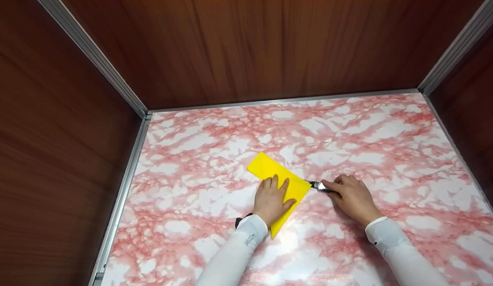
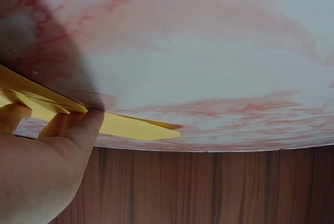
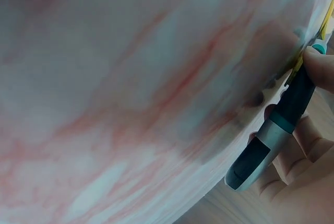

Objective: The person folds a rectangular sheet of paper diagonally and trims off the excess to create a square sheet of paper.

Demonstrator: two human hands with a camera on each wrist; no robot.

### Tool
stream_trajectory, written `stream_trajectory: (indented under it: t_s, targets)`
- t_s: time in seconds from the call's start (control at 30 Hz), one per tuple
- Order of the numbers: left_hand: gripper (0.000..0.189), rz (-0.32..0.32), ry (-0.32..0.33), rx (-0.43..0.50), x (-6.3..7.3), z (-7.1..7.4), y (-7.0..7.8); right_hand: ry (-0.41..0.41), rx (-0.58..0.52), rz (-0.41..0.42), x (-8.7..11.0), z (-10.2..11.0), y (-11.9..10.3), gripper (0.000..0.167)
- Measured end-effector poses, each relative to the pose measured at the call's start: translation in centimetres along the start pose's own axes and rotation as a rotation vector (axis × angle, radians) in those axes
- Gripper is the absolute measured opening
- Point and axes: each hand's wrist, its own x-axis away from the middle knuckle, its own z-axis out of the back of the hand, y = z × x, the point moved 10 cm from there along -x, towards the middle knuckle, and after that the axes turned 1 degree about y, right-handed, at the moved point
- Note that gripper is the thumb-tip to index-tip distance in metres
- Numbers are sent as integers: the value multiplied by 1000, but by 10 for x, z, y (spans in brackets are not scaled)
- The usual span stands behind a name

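Observation:
A folded sheet of yellow paper (image 1: 297, 188) lies at an angle on the table, and its layers stand slightly apart in the left wrist view. My left hand (image 1: 270, 200) presses it down with fingers spread. On the right, my right hand (image 1: 354, 198) holds a utility knife (image 1: 326, 187) with a black and silver handle. The knife's front end meets the paper's right corner, where the blade is mostly hidden. From the right wrist, the handle (image 3: 274, 132) runs along the palm, with the thumb on its upper part and the fingers behind.
The table (image 1: 183, 190) has a glossy red-and-white marbled top. Brown wood-grain panels (image 1: 246, 51) rise at the back and both sides, with grey metal strips (image 1: 123, 159) along the edges.

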Motion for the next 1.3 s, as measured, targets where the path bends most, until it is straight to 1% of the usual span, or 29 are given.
stream_trajectory:
  t_s: [0.17,0.3,0.4,0.47,0.57,0.63,0.7,0.77,0.87,1.03,1.17,1.3]
  targets:
    - [72,-3,12,4,0,1,1,21,3,-23,1,4,7,42]
    - [71,-7,33,10,1,3,2,8,-4,-40,4,5,12,45]
    - [77,-9,35,34,1,3,2,-3,-14,-52,5,4,14,45]
    - [83,-11,27,63,2,3,2,-8,-22,-62,6,3,15,45]
    - [93,-15,-7,92,2,1,2,-13,-25,-78,6,2,16,46]
    - [95,-20,-22,94,2,0,1,-18,-28,-87,8,3,17,46]
    - [95,-21,-20,89,2,0,1,-23,-30,-98,10,4,18,47]
    - [92,-19,2,85,2,1,0,-23,-30,-103,12,6,19,48]
    - [85,-15,61,78,3,4,0,-20,-28,-98,16,10,20,49]
    - [63,-9,159,73,3,11,0,-6,-36,-99,23,19,26,49]
    - [53,1,180,98,2,12,0,-12,-48,-97,29,23,32,47]
    - [52,4,168,96,1,11,-1,-57,-62,-69,29,19,28,46]
